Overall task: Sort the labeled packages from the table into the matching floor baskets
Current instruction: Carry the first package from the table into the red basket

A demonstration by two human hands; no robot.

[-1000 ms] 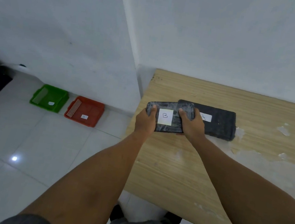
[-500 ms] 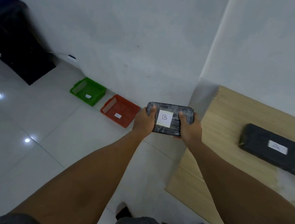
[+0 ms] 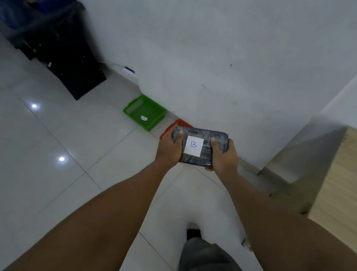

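Dark plastic-wrapped rectangular package [image 3: 198, 147], white label [image 3: 193, 146] reading "B", gripped at its ends by left hand [image 3: 169, 148] and right hand [image 3: 224, 156], above floor, overlapping red basket [image 3: 170, 127]; green basket [image 3: 144, 112] beside.

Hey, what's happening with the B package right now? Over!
Left hand and right hand both gripping the B package, mid-air. Red basket mostly hidden behind it, green basket beside. Nothing in the way.
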